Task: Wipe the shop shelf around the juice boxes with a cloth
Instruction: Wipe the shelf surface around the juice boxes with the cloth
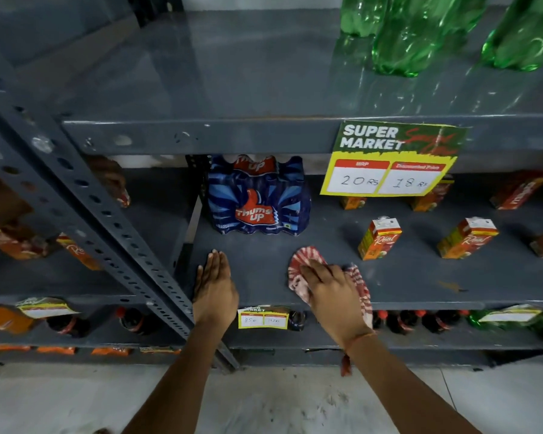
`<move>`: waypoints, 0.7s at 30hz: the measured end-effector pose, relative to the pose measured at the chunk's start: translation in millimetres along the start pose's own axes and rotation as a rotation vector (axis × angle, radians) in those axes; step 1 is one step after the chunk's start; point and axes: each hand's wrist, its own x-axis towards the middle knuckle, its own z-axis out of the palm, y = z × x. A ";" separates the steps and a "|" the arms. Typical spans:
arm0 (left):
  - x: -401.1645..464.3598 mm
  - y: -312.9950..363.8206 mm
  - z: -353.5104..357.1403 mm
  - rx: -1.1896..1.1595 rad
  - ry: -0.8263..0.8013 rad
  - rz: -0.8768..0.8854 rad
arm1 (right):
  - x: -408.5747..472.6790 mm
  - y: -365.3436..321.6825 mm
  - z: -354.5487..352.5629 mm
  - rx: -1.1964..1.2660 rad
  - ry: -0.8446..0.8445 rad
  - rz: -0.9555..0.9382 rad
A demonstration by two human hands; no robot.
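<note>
Grey metal makes up the shelf (420, 277), and both hands rest on its front part. The left hand (215, 291) lies flat, palm down, fingers straight and together, empty, close to the perforated upright (107, 214). The right hand (333, 291) presses down on a red-and-white cloth (298, 264), fingers spread over it; the cloth bunches out on both sides of the hand and lies near the front edge.

Behind the hands, toward the back, stands a blue Thums Up pack (257, 198). To the right of the cloth, apart from it, a juice box (379, 239) stands upright, and a second box (467, 238) stands further right, tilted in the wide-angle view. More boxes (433, 198) stand behind these, partly hidden by a price tag (389, 161) that hangs from the shelf above and reads 20 Rs and 18 Rs. Green bottles (402, 36) stand on that upper shelf.

Below the front edge hangs a smaller yellow tag (263, 317), with dark bottles (414, 321) lined up on the shelf underneath. A red thread (347, 355) circles the right wrist.
</note>
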 end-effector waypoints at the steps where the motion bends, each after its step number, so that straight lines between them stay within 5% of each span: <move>1: -0.4 0.9 -0.6 0.010 -0.004 -0.003 | -7.1 9.0 -2.7 -0.022 -0.023 0.026; 8: -3.9 37.6 7.1 -0.004 0.008 0.087 | -11.9 27.3 -27.1 0.128 -0.001 0.089; 12: -7.7 66.3 23.1 0.017 -0.017 0.145 | -10.1 4.3 -12.1 0.130 0.016 -0.059; 21: -5.3 62.1 31.3 0.086 -0.008 0.166 | -27.3 31.6 -6.2 0.054 0.068 0.028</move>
